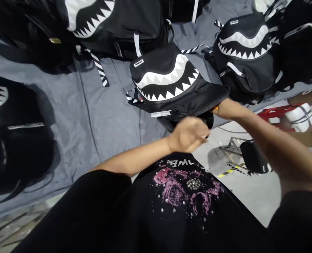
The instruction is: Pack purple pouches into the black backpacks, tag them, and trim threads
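Note:
A black backpack (169, 79) with a white-and-grey shark-mouth print lies tilted on the grey-covered table, its lower part towards me. My right hand (222, 108) grips the backpack's raised right edge, with most fingers hidden behind the fabric. A small orange spot shows by those fingers, too small to name. Just in front of the bag's dark underside, my left hand (189, 135) is curled into a fist and blurred by motion. Whatever it may hold is hidden. A white printed strip (160, 114) crosses the bag's near edge, left of both hands.
Similar backpacks lie around: one at the right (244, 52), a larger one at the back (119, 24), another at the left (16, 137). The grey table cover (111, 119) runs beneath them. Past the table's right edge, a stool (254, 156) stands on the floor.

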### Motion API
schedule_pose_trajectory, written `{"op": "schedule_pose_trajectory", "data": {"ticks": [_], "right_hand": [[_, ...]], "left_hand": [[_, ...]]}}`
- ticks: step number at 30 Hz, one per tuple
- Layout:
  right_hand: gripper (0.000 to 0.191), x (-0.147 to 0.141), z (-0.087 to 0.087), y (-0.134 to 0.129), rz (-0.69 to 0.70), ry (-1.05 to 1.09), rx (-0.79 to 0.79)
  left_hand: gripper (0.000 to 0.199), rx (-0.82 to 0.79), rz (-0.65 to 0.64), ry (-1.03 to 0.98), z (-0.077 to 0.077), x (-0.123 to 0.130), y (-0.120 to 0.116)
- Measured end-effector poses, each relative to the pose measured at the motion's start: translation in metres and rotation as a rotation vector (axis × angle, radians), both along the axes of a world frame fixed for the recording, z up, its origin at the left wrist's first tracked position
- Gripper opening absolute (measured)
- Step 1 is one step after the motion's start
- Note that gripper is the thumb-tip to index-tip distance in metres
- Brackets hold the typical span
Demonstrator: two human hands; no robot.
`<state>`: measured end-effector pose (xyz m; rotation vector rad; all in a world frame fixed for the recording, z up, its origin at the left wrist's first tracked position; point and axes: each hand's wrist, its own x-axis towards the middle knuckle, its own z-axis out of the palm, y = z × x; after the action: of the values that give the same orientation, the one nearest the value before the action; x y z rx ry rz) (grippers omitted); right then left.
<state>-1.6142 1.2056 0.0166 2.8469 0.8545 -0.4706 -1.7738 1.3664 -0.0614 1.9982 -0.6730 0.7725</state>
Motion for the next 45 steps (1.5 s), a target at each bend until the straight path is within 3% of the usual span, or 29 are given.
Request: {"op": "schedule_pose_trajectory", "data": {"ticks": [1,2,4,6,9,12,15,18,21,26,31,36,41,45], "right_hand": [[0.044,0.006,0.012,0.010,0.018,0.000,-0.096],[0.045,0.012,0.021,0.020,0.034,-0.002,-0.190],[0.044,0.023,0.030,0.037,0.088,-0.016,-0.343],[0.039,0.039,0.028,0.050,0.173,-0.004,-0.450],[0.044,0.066,0.016,0.058,0.300,0.045,-0.581],[0.051,0.082,0.012,0.062,0.344,0.116,-0.605],[0.054,0.079,0.023,0.066,0.267,0.306,-0.574],[0.062,0.067,0.038,0.066,0.098,0.518,-0.599],[0.063,0.060,0.045,0.060,0.022,0.539,-0.614],[0.056,0.061,0.034,0.045,0.101,0.339,-0.661],[0.034,0.061,0.023,0.038,0.156,0.201,-0.441],[0.035,0.044,0.036,0.031,0.035,0.313,-0.288],[0.028,0.015,0.047,0.022,-0.019,0.371,-0.325],[0.020,-0.003,0.044,0.006,-0.070,0.424,-0.266]], "left_hand": [[0.028,0.070,-0.074,0.115,-0.014,-0.002,-0.014],[0.030,0.134,-0.062,0.316,-0.028,0.000,-0.027],[0.038,0.223,0.081,0.794,-0.053,0.017,-0.048],[0.043,0.265,0.152,1.108,-0.070,0.038,-0.060],[0.041,0.296,0.023,1.154,-0.079,0.055,-0.069],[0.028,0.320,-0.049,1.126,-0.082,0.053,-0.071],[0.026,0.314,-0.048,1.158,-0.089,0.053,-0.063],[0.027,0.278,0.019,1.241,-0.101,0.062,-0.049],[0.034,0.267,0.074,1.326,-0.108,0.069,-0.041],[0.029,0.311,0.080,1.277,-0.096,0.061,-0.050],[0.030,0.373,-0.029,1.165,-0.075,0.038,-0.060],[0.034,0.411,0.000,1.131,-0.067,0.023,-0.064],[0.039,0.447,0.057,1.158,-0.065,0.010,-0.056],[0.052,0.475,0.070,1.152,-0.061,-0.001,-0.047]]}}
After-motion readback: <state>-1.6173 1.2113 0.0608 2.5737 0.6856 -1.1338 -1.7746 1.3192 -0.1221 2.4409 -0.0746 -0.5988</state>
